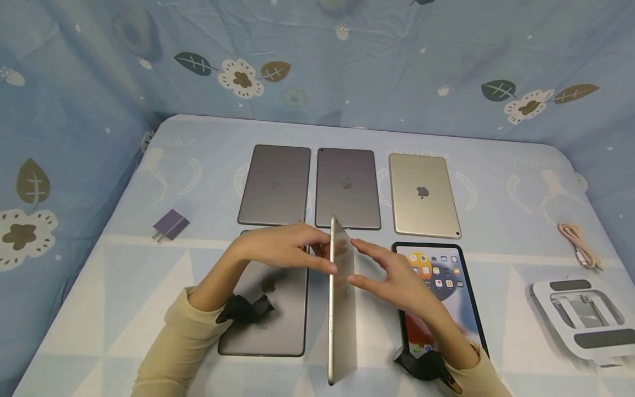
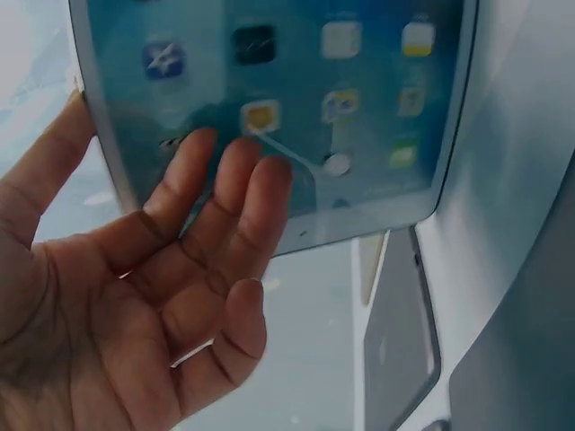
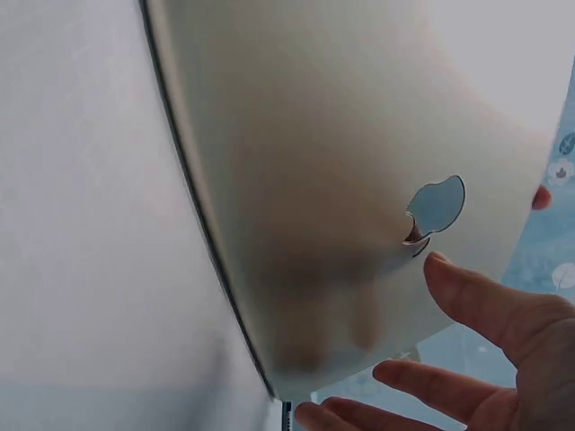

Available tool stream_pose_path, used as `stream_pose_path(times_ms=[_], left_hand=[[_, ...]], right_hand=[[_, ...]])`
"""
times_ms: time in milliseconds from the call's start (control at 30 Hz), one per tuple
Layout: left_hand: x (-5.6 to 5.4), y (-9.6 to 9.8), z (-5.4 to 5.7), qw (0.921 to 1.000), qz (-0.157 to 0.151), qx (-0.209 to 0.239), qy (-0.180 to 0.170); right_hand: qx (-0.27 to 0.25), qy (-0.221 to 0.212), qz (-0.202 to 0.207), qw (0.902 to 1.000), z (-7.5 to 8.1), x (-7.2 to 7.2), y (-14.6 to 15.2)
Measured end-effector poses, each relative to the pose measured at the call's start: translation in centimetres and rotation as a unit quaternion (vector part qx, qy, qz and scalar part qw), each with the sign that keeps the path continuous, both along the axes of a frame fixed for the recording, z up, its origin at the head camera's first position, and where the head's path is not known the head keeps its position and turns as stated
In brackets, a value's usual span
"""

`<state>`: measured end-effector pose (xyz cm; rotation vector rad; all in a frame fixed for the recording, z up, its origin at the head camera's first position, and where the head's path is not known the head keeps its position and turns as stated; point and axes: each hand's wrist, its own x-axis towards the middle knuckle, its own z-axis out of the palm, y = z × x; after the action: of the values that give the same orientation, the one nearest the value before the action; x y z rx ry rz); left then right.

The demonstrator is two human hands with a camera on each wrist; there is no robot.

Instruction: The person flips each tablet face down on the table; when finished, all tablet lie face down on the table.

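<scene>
A gold tablet (image 1: 342,309) stands on its long edge between the hands, seen nearly edge-on in the head view. Its lit screen (image 2: 269,90) faces the left hand, its back with an apple logo (image 3: 437,205) the right. My left hand (image 1: 288,247) holds it, thumb at the upper edge and bent fingers against the screen side. Spread and loosely extended, my right hand (image 1: 397,275) has its fingertips right at the back and the far short edge. A grey tablet (image 1: 283,320) lies face down under the left forearm. Below the right forearm is a black-rimmed tablet (image 1: 441,275), screen lit.
Along the back lie two dark grey tablets (image 1: 275,184) and another gold tablet (image 1: 424,193), all face down. A purple charger plug (image 1: 171,224) is at left. To the right are a coiled pink cable (image 1: 577,242) and a white folding stand (image 1: 585,317). Patterned curtains hang around the table.
</scene>
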<state>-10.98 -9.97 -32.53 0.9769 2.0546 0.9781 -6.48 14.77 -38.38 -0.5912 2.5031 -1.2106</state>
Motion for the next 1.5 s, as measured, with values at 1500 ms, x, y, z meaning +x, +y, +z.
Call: stream_pose_path(times_ms=[1500], left_hand=[[-1.4, 0.0, -3.5, 0.9842, -0.034, -0.173, 0.011]], right_hand=[[0.137, 0.103, -0.008, 0.9852, -0.8, -0.3, -0.2]])
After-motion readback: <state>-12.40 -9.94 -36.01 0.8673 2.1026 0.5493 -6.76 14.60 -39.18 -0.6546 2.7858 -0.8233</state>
